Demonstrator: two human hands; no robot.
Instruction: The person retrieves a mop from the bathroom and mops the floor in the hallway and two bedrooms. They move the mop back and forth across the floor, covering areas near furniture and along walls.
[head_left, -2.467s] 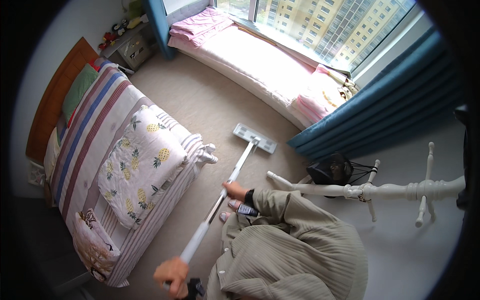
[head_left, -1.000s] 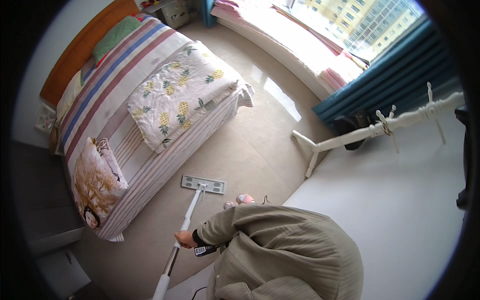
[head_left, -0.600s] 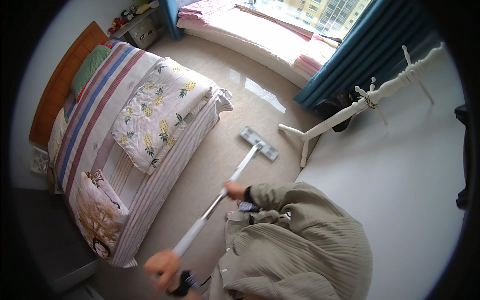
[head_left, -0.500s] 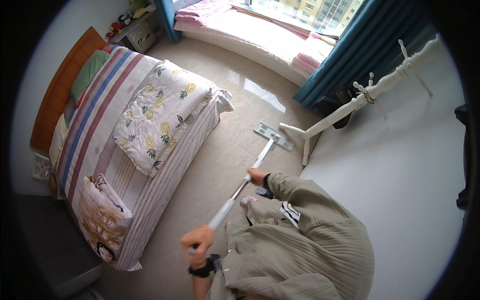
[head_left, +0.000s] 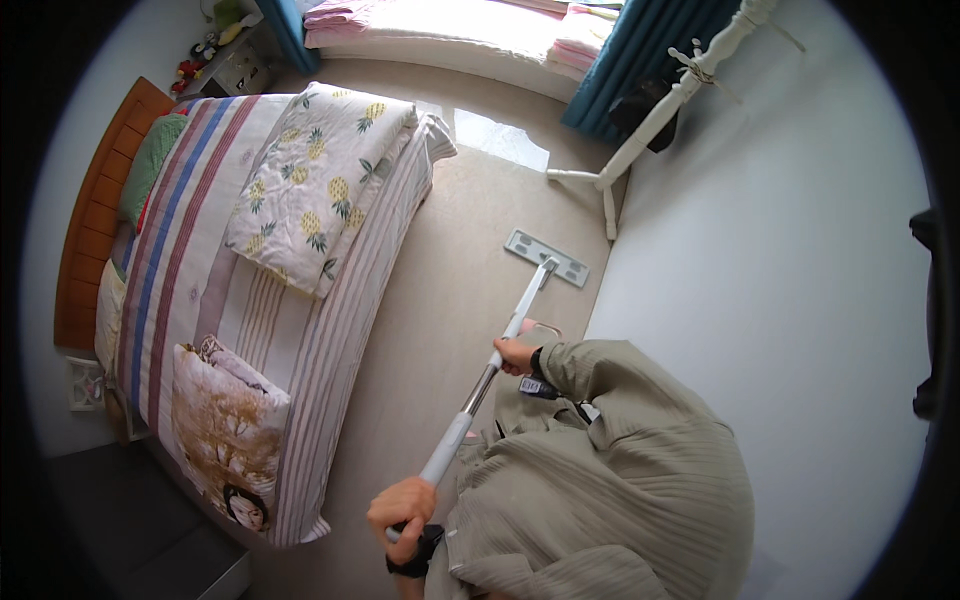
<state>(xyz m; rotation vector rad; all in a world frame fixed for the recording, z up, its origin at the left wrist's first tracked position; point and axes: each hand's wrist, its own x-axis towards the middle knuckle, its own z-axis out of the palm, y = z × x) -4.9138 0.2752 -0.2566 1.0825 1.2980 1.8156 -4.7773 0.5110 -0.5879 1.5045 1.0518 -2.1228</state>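
Note:
Both my hands hold a flat mop [head_left: 447, 447] with a long white and silver pole. My left hand [head_left: 402, 508] is wrapped round the top end of the pole, low in the picture, with a black watch on its wrist. Farther down, my right hand [head_left: 514, 356] grips the pole where its silver and white parts meet. The pole slants away from me to the grey rectangular mop head [head_left: 525, 243], which lies flat on the pale tiled floor [head_left: 455, 235] between the bed and the wall.
A bed [head_left: 345, 375] with a striped sheet and a folded pineapple-print quilt [head_left: 300, 190] stands along the left. Past the mop head are the feet of a white coat stand [head_left: 640, 140], a blue curtain [head_left: 590, 95] and a window seat [head_left: 430, 50]. A white wall [head_left: 780, 300] runs along the right.
The view has shifted forward from the window, so the coat stand sits higher and the mop head is now apart from its feet. Both hands keep their grip on the mop.

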